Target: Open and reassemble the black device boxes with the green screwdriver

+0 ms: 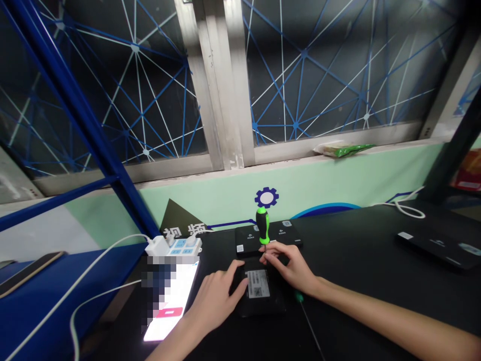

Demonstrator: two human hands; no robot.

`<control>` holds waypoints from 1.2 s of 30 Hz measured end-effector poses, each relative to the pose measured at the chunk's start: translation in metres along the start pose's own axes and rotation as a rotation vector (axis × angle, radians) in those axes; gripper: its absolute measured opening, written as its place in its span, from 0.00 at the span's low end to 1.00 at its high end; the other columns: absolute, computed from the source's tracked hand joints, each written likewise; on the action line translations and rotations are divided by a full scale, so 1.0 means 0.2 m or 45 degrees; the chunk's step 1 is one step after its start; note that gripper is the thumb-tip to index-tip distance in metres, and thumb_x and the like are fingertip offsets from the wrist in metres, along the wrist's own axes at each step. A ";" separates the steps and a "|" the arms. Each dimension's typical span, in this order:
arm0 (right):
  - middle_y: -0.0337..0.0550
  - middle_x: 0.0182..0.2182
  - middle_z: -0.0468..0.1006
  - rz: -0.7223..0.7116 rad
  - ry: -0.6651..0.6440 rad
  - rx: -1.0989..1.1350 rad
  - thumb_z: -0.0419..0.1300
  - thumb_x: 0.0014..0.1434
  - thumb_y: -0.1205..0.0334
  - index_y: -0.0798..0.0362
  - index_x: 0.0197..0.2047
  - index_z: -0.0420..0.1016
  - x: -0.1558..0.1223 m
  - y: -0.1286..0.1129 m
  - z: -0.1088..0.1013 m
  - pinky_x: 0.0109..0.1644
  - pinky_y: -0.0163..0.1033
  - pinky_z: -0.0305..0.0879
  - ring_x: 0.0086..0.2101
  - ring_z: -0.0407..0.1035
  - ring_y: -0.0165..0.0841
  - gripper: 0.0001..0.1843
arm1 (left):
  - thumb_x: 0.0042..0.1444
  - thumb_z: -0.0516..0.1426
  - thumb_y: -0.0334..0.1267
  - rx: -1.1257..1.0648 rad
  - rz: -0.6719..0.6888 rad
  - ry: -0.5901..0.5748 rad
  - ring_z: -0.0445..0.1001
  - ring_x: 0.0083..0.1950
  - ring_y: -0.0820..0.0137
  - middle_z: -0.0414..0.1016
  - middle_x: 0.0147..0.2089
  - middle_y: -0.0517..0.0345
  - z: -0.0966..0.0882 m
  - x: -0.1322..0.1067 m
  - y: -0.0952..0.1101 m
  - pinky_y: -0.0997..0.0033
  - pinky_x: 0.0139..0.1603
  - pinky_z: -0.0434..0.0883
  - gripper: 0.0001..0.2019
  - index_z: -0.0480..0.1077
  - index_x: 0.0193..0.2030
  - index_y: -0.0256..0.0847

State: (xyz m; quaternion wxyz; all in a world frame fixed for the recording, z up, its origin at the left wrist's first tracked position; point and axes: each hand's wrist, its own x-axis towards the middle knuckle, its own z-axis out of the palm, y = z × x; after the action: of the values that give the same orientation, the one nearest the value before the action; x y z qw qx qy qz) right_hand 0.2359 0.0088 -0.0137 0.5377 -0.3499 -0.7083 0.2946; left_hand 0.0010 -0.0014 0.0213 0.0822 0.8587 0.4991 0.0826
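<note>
Nearest, a green-handled tool [299,297] is laid on the surface [349,245] beside a labelled black device [260,285], touched by the spread left hand [219,292]; an upright screwdriver [263,225] is pinched by the right hand [291,264].

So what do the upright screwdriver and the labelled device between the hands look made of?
Upright screwdriver: handle probably satin plastic, perhaps with rubber, from its black and green sections. Labelled device: matte-looking black, likely plastic given its smooth surface, though painted metal is possible.
</note>
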 end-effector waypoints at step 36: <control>0.45 0.30 0.82 -0.039 0.169 -0.074 0.58 0.66 0.55 0.51 0.35 0.73 -0.01 0.00 0.00 0.39 0.39 0.74 0.32 0.78 0.37 0.10 | 0.66 0.50 0.51 0.104 0.035 0.004 0.67 0.24 0.68 0.63 0.20 0.62 -0.06 0.02 -0.03 0.69 0.27 0.49 0.23 0.59 0.21 0.43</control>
State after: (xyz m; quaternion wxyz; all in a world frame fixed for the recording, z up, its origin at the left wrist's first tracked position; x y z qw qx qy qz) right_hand 0.2369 0.0069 -0.0144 0.5776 -0.3732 -0.6846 0.2416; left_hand -0.0050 0.0060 0.0315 0.0452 0.8680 0.4902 0.0645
